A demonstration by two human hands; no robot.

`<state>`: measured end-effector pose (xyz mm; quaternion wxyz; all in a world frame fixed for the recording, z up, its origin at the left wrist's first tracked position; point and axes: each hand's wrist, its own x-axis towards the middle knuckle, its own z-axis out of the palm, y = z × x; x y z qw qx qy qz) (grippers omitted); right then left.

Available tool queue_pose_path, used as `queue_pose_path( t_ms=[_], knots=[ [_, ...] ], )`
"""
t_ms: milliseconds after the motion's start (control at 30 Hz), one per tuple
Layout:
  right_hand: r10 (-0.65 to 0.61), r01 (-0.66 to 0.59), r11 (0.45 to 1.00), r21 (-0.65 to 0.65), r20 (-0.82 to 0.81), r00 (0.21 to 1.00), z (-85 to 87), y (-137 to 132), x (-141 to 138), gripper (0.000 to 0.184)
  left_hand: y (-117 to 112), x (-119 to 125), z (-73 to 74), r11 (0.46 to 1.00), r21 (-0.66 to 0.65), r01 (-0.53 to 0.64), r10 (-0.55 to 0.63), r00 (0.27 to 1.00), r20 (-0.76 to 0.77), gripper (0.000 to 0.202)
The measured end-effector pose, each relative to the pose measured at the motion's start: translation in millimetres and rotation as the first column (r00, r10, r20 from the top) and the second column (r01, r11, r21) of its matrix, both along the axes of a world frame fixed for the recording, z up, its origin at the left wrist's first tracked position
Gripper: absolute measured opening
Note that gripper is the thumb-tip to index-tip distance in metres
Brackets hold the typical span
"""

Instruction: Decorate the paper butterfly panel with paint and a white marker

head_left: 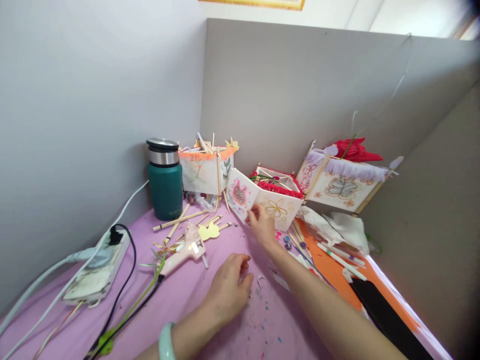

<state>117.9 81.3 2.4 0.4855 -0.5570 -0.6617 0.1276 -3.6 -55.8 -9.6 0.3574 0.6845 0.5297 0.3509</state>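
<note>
A white paper lantern (pixel 287 212) with red fringe round its top stands near the back of the table. One side panel (pixel 240 194), bearing a pink and dark drawing, angles out from it to the left. My right hand (pixel 261 226) is closed at the lower edge of that panel, its fingertips pinching there. My left hand (pixel 229 286) hovers lower over the purple tabletop, loosely curled, with a gap between thumb and fingers and nothing visible in it. Left of it lies a pale pink glue gun (pixel 183 257), beside a yellow paper cut-out (pixel 209 231) and several wooden sticks (pixel 182 220).
A green bottle (pixel 165 185) stands at the back left, beside an orange-fringed lantern (pixel 202 172). A purple-fringed lantern (pixel 339 185) is at the right, near white tissues (pixel 343 230) and markers (pixel 343 261). Cables run from a power strip (pixel 97 272). Grey partitions (pixel 285 100) border the back.
</note>
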Motion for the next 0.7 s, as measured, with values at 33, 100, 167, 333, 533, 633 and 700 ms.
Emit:
queue_pose_path(
  t_ms=[33,100,167,333,533,633,700],
  knots=[
    [0.013,-0.013,1.0,-0.016,-0.001,1.0,-1.1,1.8,-2.0,0.018,-0.1,0.0,0.1,1.0,-0.003,0.003,-0.003,1.0,-0.002,0.031],
    [0.027,-0.027,0.999,-0.038,0.005,1.0,-2.0,0.9,-1.0,0.021,0.1,-0.2,-0.4,1.0,-0.007,0.007,-0.007,1.0,-0.008,0.03],
    [0.028,-0.027,0.998,-0.048,0.02,0.999,-1.3,-8.1,7.5,0.023,0.7,-0.3,-2.0,1.0,0.003,0.013,-0.013,1.0,-0.013,0.029],
    [0.017,-0.025,0.999,0.034,0.211,0.977,4.0,-63.2,53.1,0.02,1.9,-0.7,-4.5,0.998,0.054,0.041,-0.038,0.998,-0.056,0.028],
    [-0.018,-0.059,0.983,0.175,0.409,0.912,2.7,-137.5,118.6,0.019,-0.4,-2.3,3.6,0.995,0.069,0.075,-0.066,0.991,-0.117,0.026],
    [-0.146,0.074,0.975,0.211,0.35,0.925,-8.6,-157.7,148.3,0.018,-0.5,-1.8,5.6,0.992,0.072,0.102,-0.088,0.98,-0.177,0.026],
    [-0.237,0.171,0.956,0.238,0.282,0.93,-18.0,-164.3,163.9,0.016,0.1,-0.8,4.9,0.989,0.084,0.122,-0.101,0.971,-0.214,0.026]
  ],
)
